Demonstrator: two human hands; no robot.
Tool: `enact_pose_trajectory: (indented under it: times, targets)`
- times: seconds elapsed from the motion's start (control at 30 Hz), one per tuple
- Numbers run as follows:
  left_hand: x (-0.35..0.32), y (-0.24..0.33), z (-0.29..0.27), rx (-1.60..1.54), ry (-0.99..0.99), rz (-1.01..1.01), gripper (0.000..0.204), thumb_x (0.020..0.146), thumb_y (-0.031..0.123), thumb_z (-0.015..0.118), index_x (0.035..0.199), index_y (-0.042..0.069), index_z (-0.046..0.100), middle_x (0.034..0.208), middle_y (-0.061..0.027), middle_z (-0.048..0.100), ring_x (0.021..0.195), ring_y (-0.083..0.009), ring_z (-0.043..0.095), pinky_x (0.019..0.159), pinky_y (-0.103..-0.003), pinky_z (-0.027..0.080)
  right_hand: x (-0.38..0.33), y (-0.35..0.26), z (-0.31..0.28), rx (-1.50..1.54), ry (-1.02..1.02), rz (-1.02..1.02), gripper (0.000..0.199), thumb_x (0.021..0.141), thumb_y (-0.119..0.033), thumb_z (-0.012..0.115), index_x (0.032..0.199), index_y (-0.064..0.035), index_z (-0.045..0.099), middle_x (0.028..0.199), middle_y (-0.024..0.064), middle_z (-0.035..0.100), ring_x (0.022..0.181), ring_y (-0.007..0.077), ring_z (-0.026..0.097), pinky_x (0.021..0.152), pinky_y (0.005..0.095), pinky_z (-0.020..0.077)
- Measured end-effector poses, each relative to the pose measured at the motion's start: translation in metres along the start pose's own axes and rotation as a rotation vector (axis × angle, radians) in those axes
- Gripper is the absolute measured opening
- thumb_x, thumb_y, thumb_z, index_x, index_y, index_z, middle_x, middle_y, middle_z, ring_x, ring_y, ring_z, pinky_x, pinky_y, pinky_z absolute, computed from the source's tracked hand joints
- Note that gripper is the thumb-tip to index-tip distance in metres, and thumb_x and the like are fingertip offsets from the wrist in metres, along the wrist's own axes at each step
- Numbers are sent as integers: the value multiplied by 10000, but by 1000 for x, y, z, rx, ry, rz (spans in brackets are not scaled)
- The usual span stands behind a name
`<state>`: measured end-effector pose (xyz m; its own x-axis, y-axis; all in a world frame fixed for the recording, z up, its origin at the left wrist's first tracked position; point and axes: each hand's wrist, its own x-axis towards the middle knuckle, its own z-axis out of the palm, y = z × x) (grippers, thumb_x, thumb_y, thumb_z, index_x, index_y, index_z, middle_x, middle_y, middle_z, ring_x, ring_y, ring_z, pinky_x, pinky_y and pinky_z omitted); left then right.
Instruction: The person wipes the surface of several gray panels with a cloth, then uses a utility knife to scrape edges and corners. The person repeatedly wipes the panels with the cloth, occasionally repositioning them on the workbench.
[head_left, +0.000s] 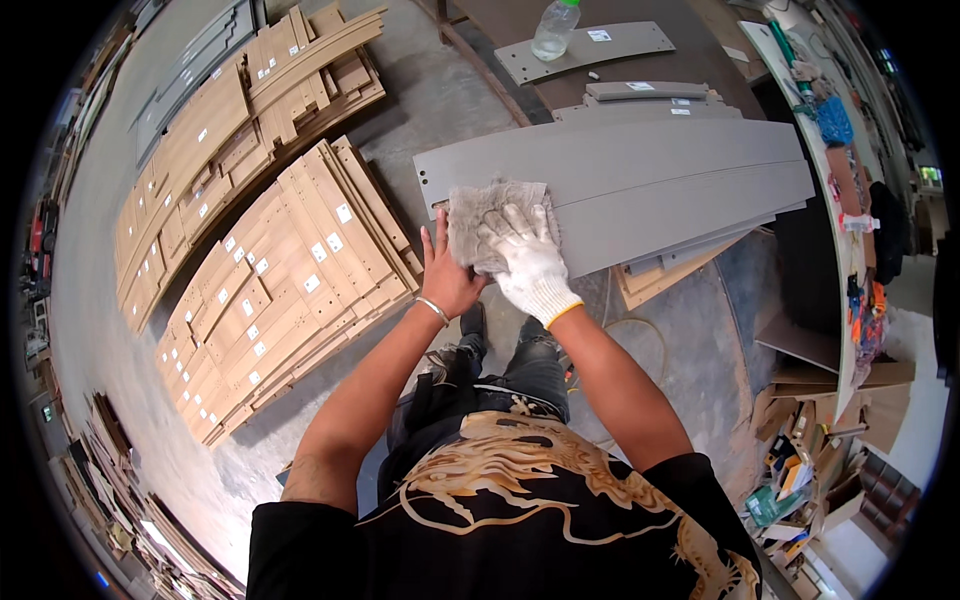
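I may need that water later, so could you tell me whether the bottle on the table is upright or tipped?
Upright: the bottle stands on its base, green cap topmost.

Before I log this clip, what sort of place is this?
Most likely a furniture or panel workshop: stacks of tan cut wooden boards lie on the concrete floor, long curved grey panels are piled on a bench, and a white-gloved right hand presses a grey rag on one.

Even, fairly bright daylight fills the scene, with soft shadows on the concrete floor. Fisheye distortion bends straight edges near the black circular rim, where details blur; the centre stays sharp.
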<state>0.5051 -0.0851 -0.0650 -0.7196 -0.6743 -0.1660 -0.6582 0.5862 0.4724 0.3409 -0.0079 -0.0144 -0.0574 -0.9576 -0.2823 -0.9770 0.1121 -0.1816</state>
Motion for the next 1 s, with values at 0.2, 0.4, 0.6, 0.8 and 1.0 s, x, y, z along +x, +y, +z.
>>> enact_pose_trajectory:
  times: [0.2, 0.4, 0.6, 0.8, 1.0]
  targets:
    - [42, -29, -54, -86, 179, 197, 731, 886, 158, 719, 1558, 120, 434, 1670, -178, 318, 1582, -385, 191, 1258, -574, 190, -88, 25, 20, -115, -99, 31, 759, 851, -380, 709, 1521, -88, 506, 1644, 106, 392, 1579, 327, 215, 1299, 553, 86]
    - [180, 91, -50, 209, -339, 528, 977, 853, 464, 791, 1633, 140, 301, 1705, -201, 209, 1596, -387, 119, 1287, -549, 140, -61, -16, 38, 219, 207, -196, 709, 805, -362, 732, 1433, -67, 586, 1545, 124, 516, 1523, 337, 332, 1285, 571, 142]
    - [189, 122, -27, 485, -418, 492, 1321, 693, 607, 870, 1667, 94, 139, 1720, -262, 50, 1604, -410, 21, 1257, -624, 92, -67, -21, 24, 262, 276, -113, 632, 813, -335, 752, 1373, -66, 635, 1524, 118, 536, 1497, 333, 363, 1280, 551, 164]
    - [198, 142, -31, 591, -435, 424, 1362, 671, 618, 882, 1658, 50, 135, 1721, -259, 56, 1604, -411, 32, 1250, -628, 123, 13, -18, 13, 398, 186, -7, 471, 840, -402, 735, 1195, -93, 750, 1454, 123, 597, 1483, 369, 368, 1257, 541, 202]
    - [199, 145, -32, 682, -444, 405, 1324, 713, 584, 872, 1647, 13, 128, 1711, -275, 75, 1596, -423, 73, 1232, -633, 208, -42, 6, 47, 351, 406, -165, 483, 898, -351, 670, 1301, -86, 682, 1447, 124, 592, 1471, 298, 392, 1258, 501, 213]
